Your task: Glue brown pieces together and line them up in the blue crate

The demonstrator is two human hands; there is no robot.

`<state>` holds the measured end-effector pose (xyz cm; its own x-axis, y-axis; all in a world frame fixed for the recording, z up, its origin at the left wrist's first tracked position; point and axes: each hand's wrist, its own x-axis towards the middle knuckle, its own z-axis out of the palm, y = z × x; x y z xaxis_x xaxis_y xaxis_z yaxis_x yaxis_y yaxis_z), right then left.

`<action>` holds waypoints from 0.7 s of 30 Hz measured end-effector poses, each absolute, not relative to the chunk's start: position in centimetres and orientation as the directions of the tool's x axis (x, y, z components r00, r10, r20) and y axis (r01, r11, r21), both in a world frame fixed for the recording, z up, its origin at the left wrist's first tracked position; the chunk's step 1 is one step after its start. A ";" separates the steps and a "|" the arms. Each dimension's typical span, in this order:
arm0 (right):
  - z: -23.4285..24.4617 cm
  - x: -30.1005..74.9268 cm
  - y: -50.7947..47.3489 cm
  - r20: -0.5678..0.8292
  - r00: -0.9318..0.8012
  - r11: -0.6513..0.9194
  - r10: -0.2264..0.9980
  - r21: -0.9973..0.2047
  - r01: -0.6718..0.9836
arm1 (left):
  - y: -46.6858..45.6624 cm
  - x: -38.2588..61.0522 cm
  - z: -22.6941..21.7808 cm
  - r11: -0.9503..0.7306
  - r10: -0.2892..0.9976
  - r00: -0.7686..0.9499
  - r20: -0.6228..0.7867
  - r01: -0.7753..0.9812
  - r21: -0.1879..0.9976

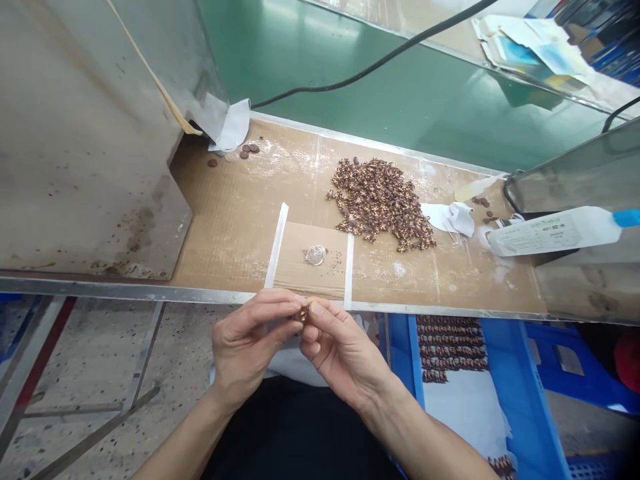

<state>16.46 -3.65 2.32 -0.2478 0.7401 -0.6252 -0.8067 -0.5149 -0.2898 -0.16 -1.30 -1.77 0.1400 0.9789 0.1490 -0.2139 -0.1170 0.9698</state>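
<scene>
A small brown piece with gold bits [303, 313] is pinched between the fingertips of both my hands, just in front of the bench edge. My left hand [250, 340] closes thumb and fingers on its left side. From the right, my right hand [345, 350] grips it with thumb and curled fingers, which partly hide it. Beyond them on the bench, a round clear blob [316, 255] lies on a cardboard patch [295, 273] between two white tape strips. A pile of similar brown and gold pieces [380, 203] spreads farther back.
A blue crate [530, 393] below the bench at right holds rows of brown pieces [450, 343] on white sheeting. A white bottle with a blue cap [560, 230] lies tilted at right. Metal housing [85, 147] stands at left. A black cable [350, 80] crosses behind.
</scene>
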 end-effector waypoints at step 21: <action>5.3 21.9 -0.7 -0.358 -0.407 -0.472 0.840 -0.853 -0.224 | 0.4 -1.8 0.0 0.635 0.660 0.679 -0.323 -0.273 0.723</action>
<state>21.89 -0.66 5.25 -0.4069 0.8404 -0.3579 -0.2242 -0.4717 -0.8528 -1.84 0.36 -0.01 0.6786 0.6596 -0.3231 -0.2727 0.6347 0.7230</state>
